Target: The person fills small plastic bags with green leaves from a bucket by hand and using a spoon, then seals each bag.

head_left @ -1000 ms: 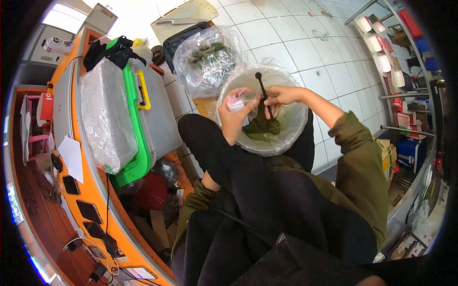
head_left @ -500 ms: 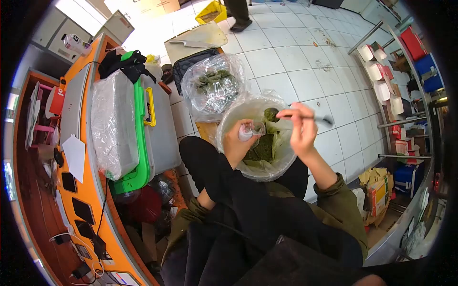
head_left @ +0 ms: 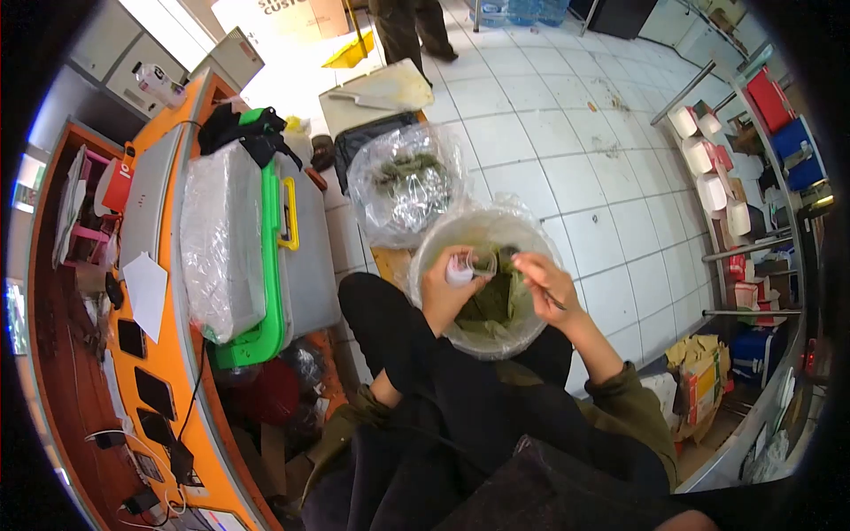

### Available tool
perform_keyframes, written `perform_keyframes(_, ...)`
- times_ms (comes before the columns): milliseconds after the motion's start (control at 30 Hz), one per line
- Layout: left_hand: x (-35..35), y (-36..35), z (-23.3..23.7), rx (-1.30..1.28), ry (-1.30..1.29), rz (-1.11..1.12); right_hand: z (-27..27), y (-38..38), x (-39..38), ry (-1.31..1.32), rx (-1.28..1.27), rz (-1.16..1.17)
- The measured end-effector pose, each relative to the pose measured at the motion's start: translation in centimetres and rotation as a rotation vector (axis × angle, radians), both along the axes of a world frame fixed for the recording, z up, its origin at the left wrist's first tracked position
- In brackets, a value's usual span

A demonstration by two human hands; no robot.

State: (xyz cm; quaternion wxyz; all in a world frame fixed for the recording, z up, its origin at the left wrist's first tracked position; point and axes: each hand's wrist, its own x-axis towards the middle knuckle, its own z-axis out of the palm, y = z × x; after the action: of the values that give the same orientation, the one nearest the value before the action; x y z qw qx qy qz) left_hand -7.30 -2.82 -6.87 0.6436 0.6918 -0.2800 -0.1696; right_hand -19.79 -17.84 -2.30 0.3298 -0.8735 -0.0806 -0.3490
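My left hand (head_left: pixel 443 298) is wrapped round a small clear plastic cup (head_left: pixel 482 263), tilted over the bucket, with some green at its mouth. In my right hand (head_left: pixel 551 285) is a spoon (head_left: pixel 556 303), pinched by the handle, its bowl close beside the cup's mouth. Both hands are above a bucket (head_left: pixel 529 228) lined with clear plastic, between my legs. Ground green herb (head_left: pixel 493 305) lies in the bucket, partly hidden by my hands.
A plastic bag of green material (head_left: pixel 412 181) stands beyond the bucket. Behind it, a knife (head_left: pixel 367 100) rests on a cutting board (head_left: pixel 403 87). An orange desk (head_left: pixel 190 389) and plastic bins (head_left: pixel 310 257) line my left; metal shelving (head_left: pixel 677 93) is at right. A person (head_left: pixel 412 26) stands at the back.
My right hand has brought the spoon down to the cup's mouth, its handle now pointing toward me. The view has shifted slightly, and more of the person at the back shows.
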Motion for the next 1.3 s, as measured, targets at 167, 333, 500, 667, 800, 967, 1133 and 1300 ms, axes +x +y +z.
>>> perform_keyframes(167,-0.1,0.2,0.6,0.046,-0.102,-0.010,0.7,1.2,0.1,0.423,0.389,0.010)
perform_keyframes(333,-0.3,0.4,0.6,0.068,-0.149,-0.026,0.0,3.6,2.3,0.286,0.330,-0.088)
perform_keyframes(500,-0.2,0.6,1.5,0.123,-0.205,0.007,-0.6,3.9,3.0,0.146,0.173,-0.273)
perform_keyframes(667,0.0,0.9,0.1,0.017,0.019,-0.048,-1.0,2.9,2.9,0.281,-0.093,-0.380)
perform_keyframes(800,0.9,0.5,-1.3,-0.104,0.108,-0.146,-2.2,3.0,3.1,0.301,-0.045,-0.400)
perform_keyframes(967,0.6,0.7,0.6,-0.096,0.436,-0.043,-2.6,3.9,3.2,0.206,0.215,-0.432)
perform_keyframes(1133,0.7,1.4,1.0,-0.174,0.519,-0.047,-0.9,5.3,3.5,0.108,0.573,-0.479)
perform_keyframes(1300,0.3,1.8,1.3,-0.234,0.513,-0.010,-1.7,4.7,3.6,0.299,0.940,-0.345)
